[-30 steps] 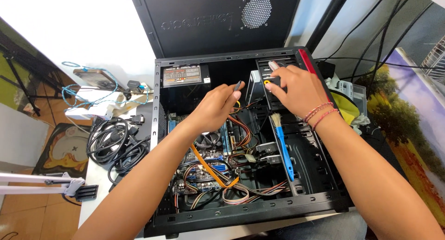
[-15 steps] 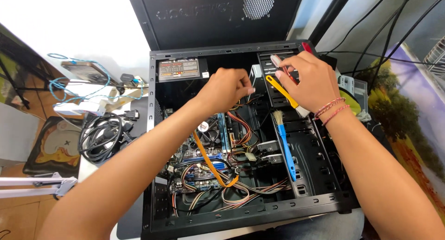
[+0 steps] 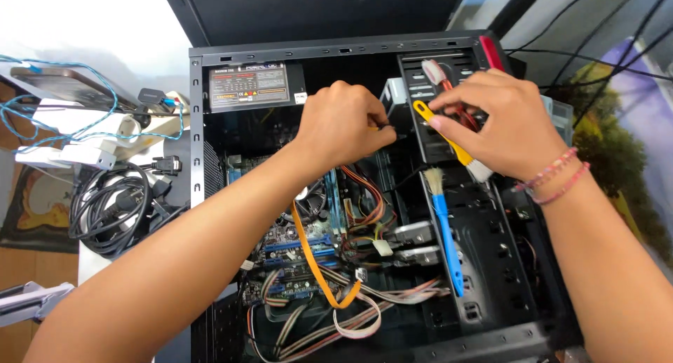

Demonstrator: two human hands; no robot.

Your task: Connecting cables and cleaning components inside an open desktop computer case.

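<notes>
An open black computer case (image 3: 198, 160) lies on its side, with its motherboard and cables showing. My left hand (image 3: 340, 121) is closed on a small black plug or cable end near the drive cage (image 3: 449, 149). My right hand (image 3: 494, 121) rests on the drive cage and touches a yellow-handled brush (image 3: 442, 130) and a red-handled brush (image 3: 438, 72). Whether it grips them is unclear. A blue-handled brush (image 3: 445, 230) lies on the cage below my right hand. An orange flat cable (image 3: 312, 258) loops over the motherboard.
The power supply (image 3: 249, 86) sits at the case's top left. Coiled black cables (image 3: 112, 209) and a white power strip (image 3: 84, 128) with blue wires lie to the left. The case's side panel (image 3: 315, 9) stands behind. Loose grey ribbon cables (image 3: 350, 314) fill the case bottom.
The camera has moved closer to the case. My left hand has moved right to the drive cage and closed on the plug. My right hand has shifted slightly over the brushes.
</notes>
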